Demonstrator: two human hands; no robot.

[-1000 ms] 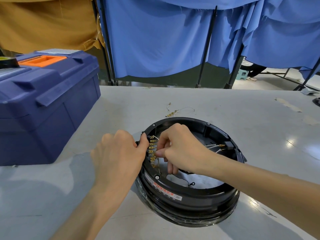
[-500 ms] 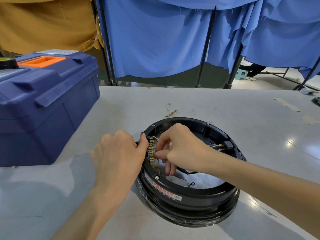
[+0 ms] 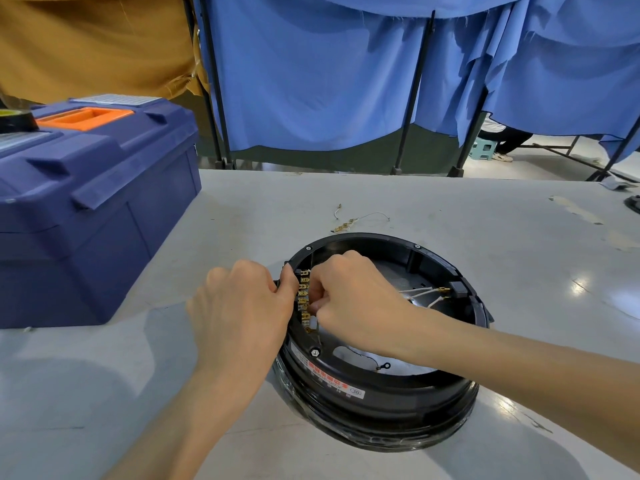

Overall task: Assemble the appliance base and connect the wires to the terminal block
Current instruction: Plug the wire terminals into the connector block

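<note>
two grips, both bare hands, were on the black appliance base (image 3: pixel 381 403). it sat open side up on the grey counter (image 3: pixel 485 220) just ahead of me, with a red-and-white label (image 3: pixel 329 372) on its near wall. my left grip (image 3: pixel 239 306) was closed on the base's left rim, fingers curled over the outside and the thumb pressed on the edge right beside the terminal block (image 3: pixel 304 299). that block stood against the inside of the left wall, a row of brass tabs running towards me. my right grip (image 3: pixel 353 299) reached in from the right with its fingers curled tight, thumb and forefinger pinched at one of the middle tabs. the fingers hid the spot, so i could not tell whether a wire end lay between them. across the ring, near the right wall, white wires (image 3: pixel 422 294) with brass ends lay well apart from the block. a thin black lead with a ring lug (image 3: pixel 385 366) lay at the near opening in the base's floor. beyond the base a few spare wires (image 3: pixel 349 221) lay on the counter. a blue toolbox (image 3: pixel 86 220) with an orange handle stood to the left, and blue curtains (image 3: pixel 311 81) hung behind the counter.
</note>
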